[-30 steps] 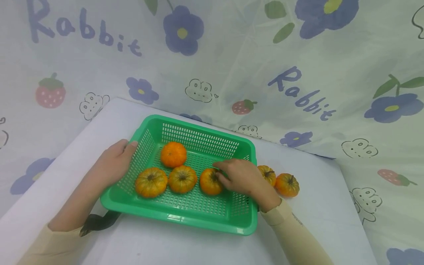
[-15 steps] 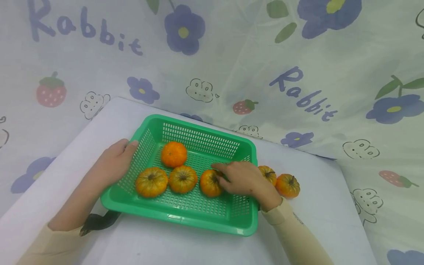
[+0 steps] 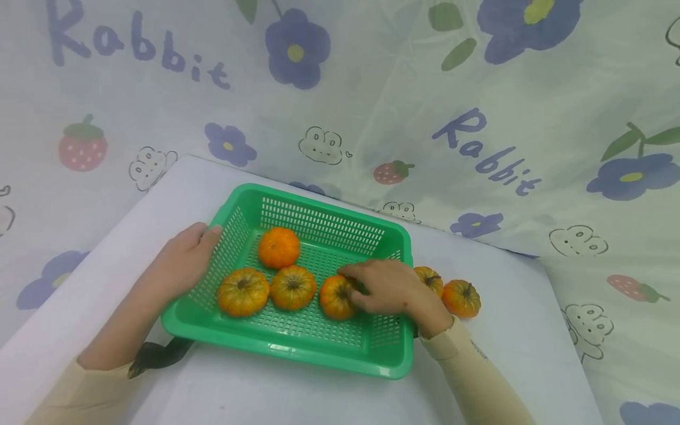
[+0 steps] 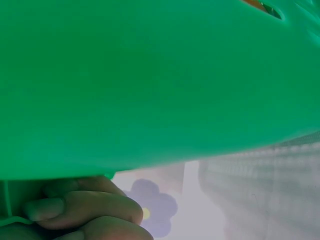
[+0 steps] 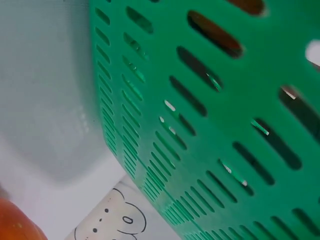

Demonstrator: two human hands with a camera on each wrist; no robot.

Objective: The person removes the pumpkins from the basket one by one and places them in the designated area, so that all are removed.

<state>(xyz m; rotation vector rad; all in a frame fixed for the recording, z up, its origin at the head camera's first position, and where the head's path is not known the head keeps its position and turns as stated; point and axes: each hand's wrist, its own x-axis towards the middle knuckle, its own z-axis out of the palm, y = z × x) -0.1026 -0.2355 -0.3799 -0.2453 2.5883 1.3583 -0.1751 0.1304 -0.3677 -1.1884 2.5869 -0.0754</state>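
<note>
So, 4 pumpkins (image 3: 293, 287) in bskt (image 3: 329, 358)

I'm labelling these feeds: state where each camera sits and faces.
Head: worn on head, facing forward and down at green basket, pumpkins; left hand, right hand, sleeves show.
Left wrist: worn there, facing the basket closely; left fingers show.
Right wrist: worn there, facing the slotted basket wall; no hand shows.
Shared: all see the basket.

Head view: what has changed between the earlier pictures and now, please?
Inside the green plastic basket, the rightmost mini pumpkin has shifted slightly toward the person, with the right hand on it. Nothing was visibly newly grasped or let go. The left hand, the basket and the other pumpkins stayed as they were.
</note>
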